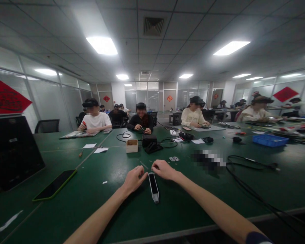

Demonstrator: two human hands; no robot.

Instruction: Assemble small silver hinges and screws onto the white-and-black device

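A slim grey-white handheld device (154,188) with a long dark screen lies on the green table, its far end between my two hands. Beside that end on the left is my left hand (135,178), fingers curled and thumb tip close to the device's edge. Just beyond the same end, my right hand (164,169) is bent downward with its fingers pinched together. Whatever is in either hand's fingers is too small or hidden to make out. A thin clear strip (144,165) lies just past my hands. Small whitish plates (174,159) are to the right of it.
A small open carton (131,146) and a black box-like stand (149,144) are ahead. On the left are a green-edged phone (55,184) and a black computer case (14,152). Black cables (244,183) and a blue tray (270,140) occupy the right. Several people sit across the table.
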